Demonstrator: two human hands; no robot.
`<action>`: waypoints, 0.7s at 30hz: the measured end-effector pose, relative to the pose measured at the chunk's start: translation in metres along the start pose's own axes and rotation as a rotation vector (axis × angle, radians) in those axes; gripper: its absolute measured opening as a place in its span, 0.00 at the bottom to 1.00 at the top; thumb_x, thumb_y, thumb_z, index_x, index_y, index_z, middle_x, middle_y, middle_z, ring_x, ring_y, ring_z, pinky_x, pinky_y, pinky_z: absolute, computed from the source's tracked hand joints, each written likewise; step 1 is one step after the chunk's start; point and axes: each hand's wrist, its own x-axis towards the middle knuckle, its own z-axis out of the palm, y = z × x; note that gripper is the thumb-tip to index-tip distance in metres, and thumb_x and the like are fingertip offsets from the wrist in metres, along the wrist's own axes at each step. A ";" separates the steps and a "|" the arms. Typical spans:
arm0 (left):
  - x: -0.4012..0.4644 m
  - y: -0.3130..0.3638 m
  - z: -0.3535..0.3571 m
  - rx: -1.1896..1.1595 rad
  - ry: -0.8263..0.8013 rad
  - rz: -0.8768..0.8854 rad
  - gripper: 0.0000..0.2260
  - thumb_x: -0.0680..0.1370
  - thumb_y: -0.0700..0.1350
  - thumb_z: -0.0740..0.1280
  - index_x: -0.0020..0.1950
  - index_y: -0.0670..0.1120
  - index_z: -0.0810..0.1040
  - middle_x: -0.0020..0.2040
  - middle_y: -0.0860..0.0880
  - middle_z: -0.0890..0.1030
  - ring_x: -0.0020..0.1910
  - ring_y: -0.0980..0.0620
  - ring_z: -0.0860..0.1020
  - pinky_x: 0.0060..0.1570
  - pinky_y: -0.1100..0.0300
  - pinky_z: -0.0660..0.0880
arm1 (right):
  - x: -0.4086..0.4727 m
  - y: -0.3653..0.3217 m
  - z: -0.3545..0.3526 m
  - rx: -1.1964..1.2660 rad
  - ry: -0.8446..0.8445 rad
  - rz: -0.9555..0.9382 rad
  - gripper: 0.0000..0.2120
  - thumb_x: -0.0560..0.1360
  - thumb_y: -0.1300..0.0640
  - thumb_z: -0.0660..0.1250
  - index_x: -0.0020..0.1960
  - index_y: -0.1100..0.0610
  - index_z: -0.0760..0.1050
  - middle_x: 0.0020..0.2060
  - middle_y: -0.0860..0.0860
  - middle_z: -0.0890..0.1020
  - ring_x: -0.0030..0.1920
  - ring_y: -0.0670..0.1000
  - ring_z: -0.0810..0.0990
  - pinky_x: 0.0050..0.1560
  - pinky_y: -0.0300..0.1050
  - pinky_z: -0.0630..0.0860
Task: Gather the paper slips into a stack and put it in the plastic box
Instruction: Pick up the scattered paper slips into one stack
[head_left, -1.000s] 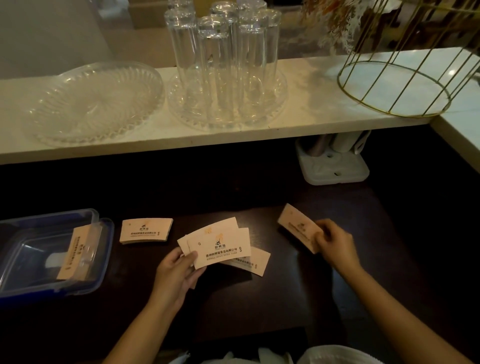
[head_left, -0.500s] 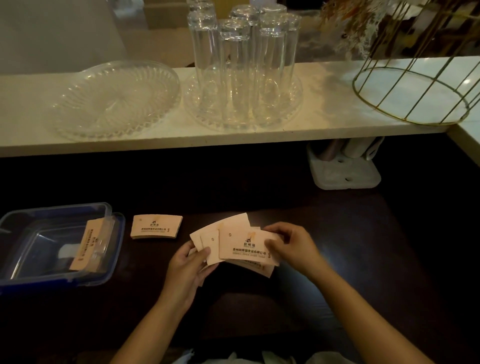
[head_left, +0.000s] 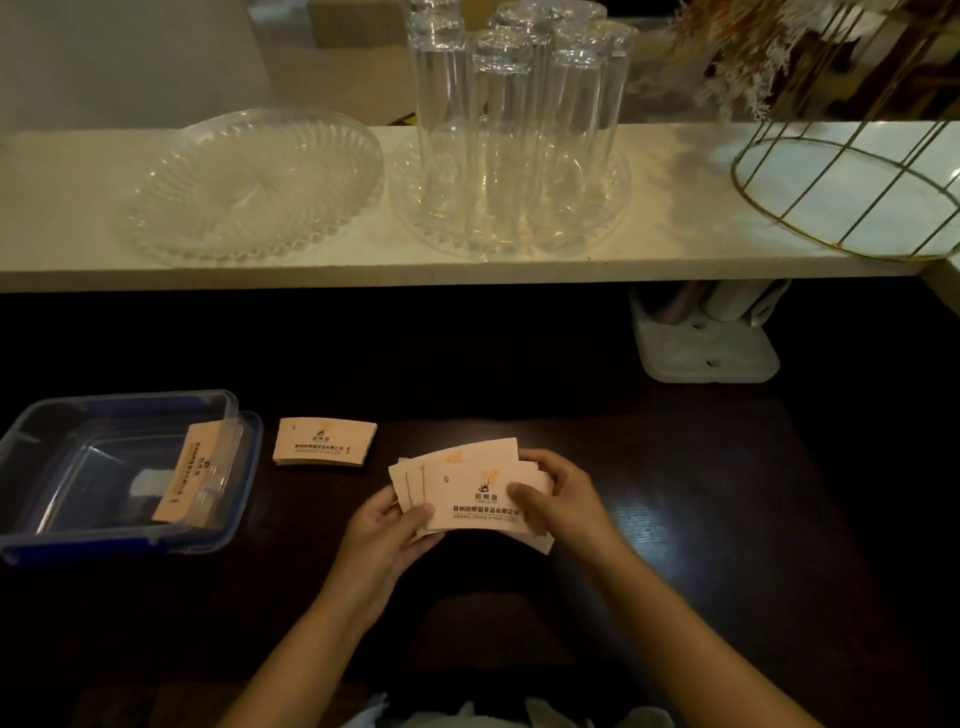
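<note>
Both hands hold a fanned bunch of peach-coloured paper slips (head_left: 467, 493) just above the dark table. My left hand (head_left: 387, 540) grips its left end. My right hand (head_left: 558, 499) closes on its right end, thumb across the printed top slip. A small stack of slips (head_left: 324, 441) lies flat on the table left of the bunch. The clear plastic box (head_left: 62, 431) with a blue rim stands at the far left. Inside it, another stack of slips (head_left: 189, 480) leans against the right wall.
A white shelf (head_left: 363, 265) runs above the table's far edge, carrying a glass plate (head_left: 249, 184), several upturned glasses (head_left: 514, 124) on a glass tray, and a gold wire basket (head_left: 852, 197). A white holder (head_left: 706, 353) stands on the table at back right.
My right hand brought its picked-up slip from the right onto the fan in my left hand. Both hands have since pressed the fan into a tighter bunch.
</note>
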 end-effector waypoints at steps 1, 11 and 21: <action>0.000 0.000 -0.003 0.015 -0.004 -0.011 0.13 0.74 0.35 0.64 0.57 0.44 0.75 0.50 0.42 0.82 0.50 0.48 0.81 0.40 0.61 0.81 | 0.001 0.000 0.002 -0.013 -0.008 -0.009 0.14 0.73 0.67 0.66 0.56 0.55 0.74 0.45 0.52 0.81 0.39 0.44 0.81 0.29 0.31 0.74; -0.002 0.016 -0.066 -0.155 0.265 0.058 0.17 0.76 0.35 0.60 0.65 0.44 0.69 0.49 0.46 0.79 0.50 0.48 0.77 0.58 0.49 0.71 | 0.023 0.047 -0.029 -0.970 0.115 -0.146 0.28 0.69 0.51 0.71 0.66 0.56 0.67 0.61 0.55 0.73 0.61 0.55 0.70 0.58 0.48 0.71; -0.015 0.003 -0.079 -0.210 0.391 0.049 0.17 0.76 0.35 0.61 0.65 0.45 0.70 0.49 0.47 0.79 0.56 0.46 0.75 0.55 0.50 0.71 | 0.021 0.067 -0.014 -1.018 0.148 -0.085 0.19 0.69 0.51 0.72 0.54 0.57 0.69 0.54 0.55 0.76 0.52 0.53 0.73 0.38 0.35 0.71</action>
